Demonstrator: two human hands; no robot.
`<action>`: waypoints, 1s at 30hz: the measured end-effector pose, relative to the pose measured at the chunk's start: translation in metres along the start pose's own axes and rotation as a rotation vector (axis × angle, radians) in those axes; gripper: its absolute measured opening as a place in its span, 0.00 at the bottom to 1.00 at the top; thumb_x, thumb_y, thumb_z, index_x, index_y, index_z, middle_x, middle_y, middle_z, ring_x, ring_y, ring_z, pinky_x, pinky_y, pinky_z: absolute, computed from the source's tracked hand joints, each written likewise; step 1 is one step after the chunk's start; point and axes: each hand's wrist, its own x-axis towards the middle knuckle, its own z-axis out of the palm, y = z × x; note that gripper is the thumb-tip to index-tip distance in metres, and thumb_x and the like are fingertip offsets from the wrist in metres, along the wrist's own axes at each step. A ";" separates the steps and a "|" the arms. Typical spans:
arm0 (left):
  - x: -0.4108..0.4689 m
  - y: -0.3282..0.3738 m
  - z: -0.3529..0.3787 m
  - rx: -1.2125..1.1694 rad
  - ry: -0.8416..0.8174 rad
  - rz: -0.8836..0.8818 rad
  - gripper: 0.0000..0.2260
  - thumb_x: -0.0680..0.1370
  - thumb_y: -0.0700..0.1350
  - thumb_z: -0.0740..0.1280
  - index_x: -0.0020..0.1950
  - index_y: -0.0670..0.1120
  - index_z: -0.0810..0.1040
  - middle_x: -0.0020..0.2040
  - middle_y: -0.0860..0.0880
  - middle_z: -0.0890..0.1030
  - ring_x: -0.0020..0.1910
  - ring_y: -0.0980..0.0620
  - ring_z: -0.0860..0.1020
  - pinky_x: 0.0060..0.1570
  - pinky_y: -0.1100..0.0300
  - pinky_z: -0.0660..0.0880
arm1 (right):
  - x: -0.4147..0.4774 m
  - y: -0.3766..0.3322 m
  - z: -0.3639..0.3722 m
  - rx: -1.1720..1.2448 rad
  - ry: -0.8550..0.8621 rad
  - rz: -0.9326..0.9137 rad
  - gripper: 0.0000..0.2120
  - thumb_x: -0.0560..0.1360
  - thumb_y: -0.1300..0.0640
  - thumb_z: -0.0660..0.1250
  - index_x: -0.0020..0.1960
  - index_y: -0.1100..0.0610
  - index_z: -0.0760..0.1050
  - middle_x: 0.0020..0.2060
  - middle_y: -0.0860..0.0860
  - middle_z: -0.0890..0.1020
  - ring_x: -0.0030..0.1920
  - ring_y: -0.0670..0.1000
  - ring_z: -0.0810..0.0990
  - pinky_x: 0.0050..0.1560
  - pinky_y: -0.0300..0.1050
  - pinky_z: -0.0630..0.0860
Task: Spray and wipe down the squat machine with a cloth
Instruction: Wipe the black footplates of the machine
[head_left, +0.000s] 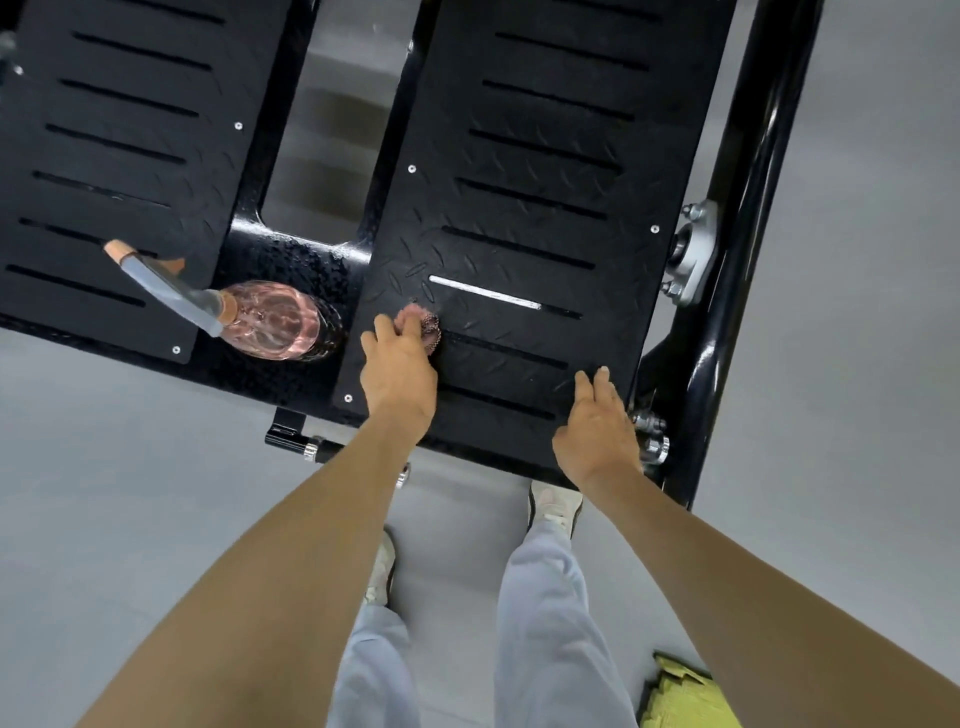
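The left hand (400, 366) grips the cloth (423, 323) to scrub the footplate (540, 171). The right hand (597, 423) lies flat, released, likely bracing.

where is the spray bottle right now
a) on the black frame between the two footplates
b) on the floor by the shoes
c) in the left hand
a: the spray bottle sits on the frame, untouched; the left hand grips the cloth and the right hand rests flat on the footplate.

Bare forearms (291, 561), pale blue-grey trousers (545, 623) and off-white trainers (555, 506) (both partly hidden by the legs).
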 end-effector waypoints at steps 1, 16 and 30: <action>-0.005 0.009 0.007 -0.021 0.011 -0.017 0.27 0.74 0.34 0.65 0.71 0.47 0.64 0.63 0.42 0.65 0.60 0.42 0.65 0.44 0.55 0.71 | 0.001 0.002 0.001 -0.007 -0.014 0.002 0.34 0.78 0.61 0.59 0.78 0.57 0.45 0.78 0.55 0.42 0.77 0.55 0.45 0.76 0.52 0.52; -0.006 0.005 0.010 0.225 -0.037 0.369 0.28 0.75 0.40 0.67 0.73 0.51 0.62 0.62 0.42 0.63 0.60 0.42 0.65 0.53 0.51 0.74 | -0.004 0.010 -0.002 -0.143 -0.017 -0.079 0.35 0.78 0.60 0.60 0.78 0.58 0.45 0.77 0.57 0.41 0.77 0.55 0.46 0.76 0.49 0.51; -0.027 0.049 0.023 -0.085 -0.045 0.132 0.28 0.73 0.31 0.62 0.69 0.53 0.67 0.61 0.44 0.62 0.60 0.44 0.63 0.47 0.53 0.74 | -0.002 0.009 0.000 -0.019 0.008 -0.042 0.33 0.77 0.63 0.58 0.78 0.58 0.47 0.78 0.54 0.43 0.77 0.54 0.48 0.76 0.49 0.52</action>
